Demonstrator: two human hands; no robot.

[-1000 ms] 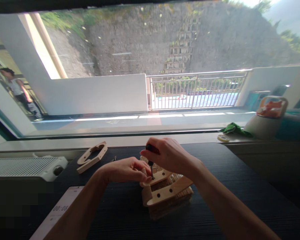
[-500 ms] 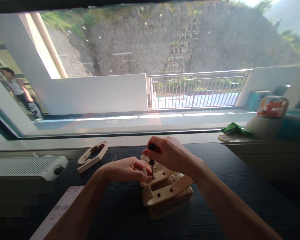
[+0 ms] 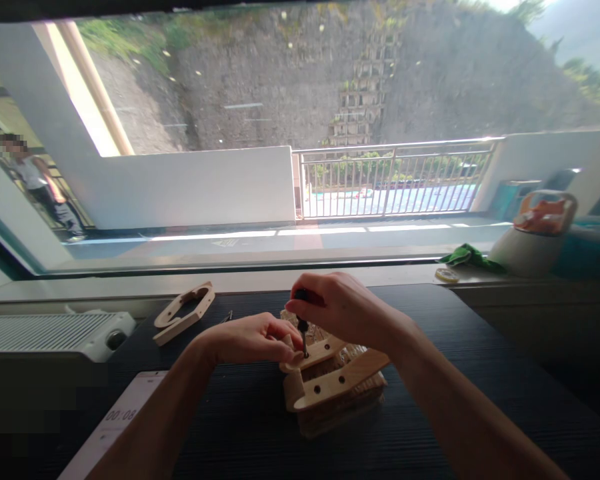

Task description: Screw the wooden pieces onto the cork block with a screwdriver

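Observation:
My right hand (image 3: pixel 337 310) is closed round the black handle of a screwdriver (image 3: pixel 303 327), held upright. Its tip sits at a hole near the left end of a pale wooden piece (image 3: pixel 320 353). My left hand (image 3: pixel 260 339) pinches the far left end of that wooden piece, fingers close beside the screwdriver shaft. Nearer to me, a second wooden bar (image 3: pixel 343 380) with dark holes joins it through a rounded end. Under both lies crinkled clear plastic wrap (image 3: pixel 340 410). My right wrist hides the right end of the wood.
On the dark table (image 3: pixel 230 427), another wooden frame (image 3: pixel 184 313) lies back left, with small screws (image 3: pixel 229 317) beside it. A phone (image 3: pixel 117 420) showing a timer is at front left. On the sill are a green cloth (image 3: pixel 470 258), a tape roll (image 3: pixel 447 275) and a white container (image 3: pixel 525 247).
The screwdriver handle and my right hand have shifted very slightly left. My left hand and the wooden pieces stay in place.

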